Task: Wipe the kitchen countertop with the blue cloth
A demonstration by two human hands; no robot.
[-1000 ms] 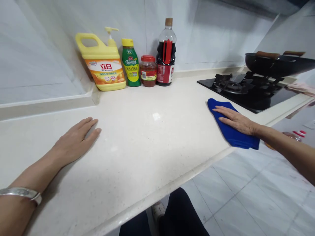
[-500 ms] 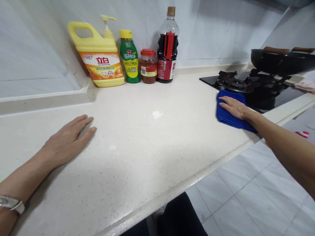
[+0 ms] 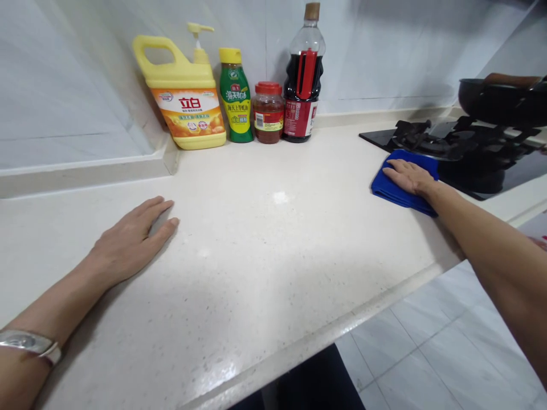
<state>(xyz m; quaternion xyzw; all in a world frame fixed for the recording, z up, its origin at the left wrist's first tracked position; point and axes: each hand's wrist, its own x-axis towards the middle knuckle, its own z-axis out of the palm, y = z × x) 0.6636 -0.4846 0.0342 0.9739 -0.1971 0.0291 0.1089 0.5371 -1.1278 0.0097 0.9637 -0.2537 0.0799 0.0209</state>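
Note:
My right hand (image 3: 408, 176) lies flat, fingers stretched out, on a folded blue cloth (image 3: 391, 189) at the right side of the pale countertop (image 3: 265, 239), close to the edge of the black gas hob (image 3: 453, 149). The hand presses the cloth down rather than gripping it. Over on the left, my left hand (image 3: 130, 242) rests palm down on the bare countertop with fingers extended and nothing under it. A silver bangle (image 3: 29, 343) sits on that wrist.
Against the back wall stand a yellow detergent jug (image 3: 182, 94), a green sauce bottle (image 3: 235, 97), a red-lidded jar (image 3: 268, 113) and a tall dark soy sauce bottle (image 3: 303, 80). A black wok (image 3: 504, 99) sits on the hob. Tiled floor lies below the counter's front edge.
My right hand has slid the blue cloth away from the counter's front edge toward the hob. The left hand has stayed flat in place.

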